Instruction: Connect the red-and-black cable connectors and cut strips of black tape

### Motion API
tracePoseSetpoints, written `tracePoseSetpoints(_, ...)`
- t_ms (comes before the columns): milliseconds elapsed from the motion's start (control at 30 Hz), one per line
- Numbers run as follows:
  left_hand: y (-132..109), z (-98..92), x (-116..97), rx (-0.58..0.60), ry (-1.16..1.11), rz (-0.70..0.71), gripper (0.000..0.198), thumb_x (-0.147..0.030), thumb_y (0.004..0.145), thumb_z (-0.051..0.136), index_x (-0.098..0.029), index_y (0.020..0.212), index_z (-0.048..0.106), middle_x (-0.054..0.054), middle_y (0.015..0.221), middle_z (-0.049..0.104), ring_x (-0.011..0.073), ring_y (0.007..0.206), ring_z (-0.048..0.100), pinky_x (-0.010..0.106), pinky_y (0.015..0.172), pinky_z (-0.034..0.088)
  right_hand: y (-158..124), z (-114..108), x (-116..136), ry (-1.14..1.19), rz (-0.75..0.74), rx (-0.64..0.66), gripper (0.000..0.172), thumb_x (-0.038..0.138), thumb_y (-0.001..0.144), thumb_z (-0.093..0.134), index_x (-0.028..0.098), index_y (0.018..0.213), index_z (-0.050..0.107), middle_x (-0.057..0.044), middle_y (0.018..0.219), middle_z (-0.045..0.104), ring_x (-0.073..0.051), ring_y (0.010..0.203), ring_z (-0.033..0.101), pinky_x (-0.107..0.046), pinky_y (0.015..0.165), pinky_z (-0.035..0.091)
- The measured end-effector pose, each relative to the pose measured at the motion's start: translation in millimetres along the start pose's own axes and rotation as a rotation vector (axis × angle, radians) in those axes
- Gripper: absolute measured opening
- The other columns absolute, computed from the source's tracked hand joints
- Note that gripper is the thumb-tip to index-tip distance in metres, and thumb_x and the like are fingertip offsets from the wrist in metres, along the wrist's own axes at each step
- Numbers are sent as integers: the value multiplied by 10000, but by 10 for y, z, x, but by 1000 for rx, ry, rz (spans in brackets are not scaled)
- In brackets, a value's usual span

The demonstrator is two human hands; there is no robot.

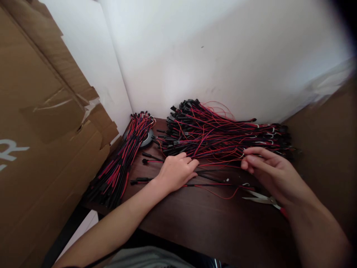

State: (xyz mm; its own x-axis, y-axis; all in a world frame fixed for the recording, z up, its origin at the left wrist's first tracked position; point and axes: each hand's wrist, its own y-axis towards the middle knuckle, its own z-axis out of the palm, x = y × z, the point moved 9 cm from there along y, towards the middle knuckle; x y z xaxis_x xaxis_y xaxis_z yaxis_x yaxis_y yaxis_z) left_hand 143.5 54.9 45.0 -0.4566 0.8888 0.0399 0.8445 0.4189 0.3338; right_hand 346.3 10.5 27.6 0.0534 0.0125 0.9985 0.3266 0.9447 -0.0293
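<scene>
A big heap of red-and-black wire leads (pixel 220 136) with black connectors lies at the back of a dark wooden table (pixel 195 216). My left hand (pixel 177 171) rests at the heap's near edge, fingers curled onto some wires. My right hand (pixel 264 169) is at the heap's right front, fingertips pinched together on wire ends. A few single leads (pixel 212 184) lie on the table between and under my hands.
A tidy bundle of the same leads (pixel 122 160) lies along the table's left side, partly over a round dark object (pixel 147 138). Metal scissors (pixel 263 200) with a red handle lie under my right wrist. Cardboard (pixel 41 130) leans at left; white walls stand behind.
</scene>
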Motion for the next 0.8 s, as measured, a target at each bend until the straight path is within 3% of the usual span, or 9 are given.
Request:
tracePoseSetpoints(167, 7, -14, 15, -3, -48, -10, 248, -395, 862, 663, -177, 977, 637, 6, 834, 719, 176, 801, 609, 271, 527, 363, -3, 0, 28, -41, -46, -21, 320, 426, 662, 815, 222, 875, 691, -5, 610, 643, -96, 517, 478, -207, 470, 390)
tracePoseSetpoints(333, -5, -155, 55, -161, -208, -35, 219, -354, 955, 525, -187, 963, 666, -6, 841, 744, 153, 750, 613, 259, 578, 416, -13, -13, 67, -167, -105, -72, 326, 455, 673, 801, 220, 871, 695, -17, 664, 665, -107, 546, 516, -221, 484, 407)
tracePoseSetpoints(500, -28, -288, 61, -289, -263, -9, 226, -304, 963, 513, -171, 900, 683, 2, 802, 742, 138, 689, 591, 252, 590, 433, -27, -13, 116, -343, -203, -73, 259, 454, 753, 738, 229, 871, 687, -20, 740, 681, -146, 651, 616, -252, 566, 471)
tracePoseSetpoints(667, -33, -307, 34, -311, -233, 36, 286, -289, 978, 484, -155, 827, 686, 14, 739, 707, 127, 667, 572, 241, 606, 443, -85, 137, 272, -706, -489, -117, 146, 364, 873, 621, 228, 897, 668, -18, 779, 678, -168, 684, 626, -312, 659, 489)
tracePoseSetpoints(800, -39, -331, -17, -332, -166, 66, 296, -288, 979, 481, -158, 803, 680, 1, 700, 679, 121, 642, 556, 238, 572, 421, -272, 499, 438, -884, -834, -89, 57, 238, 909, 586, 206, 902, 633, -38, 850, 680, -190, 791, 616, -360, 777, 467)
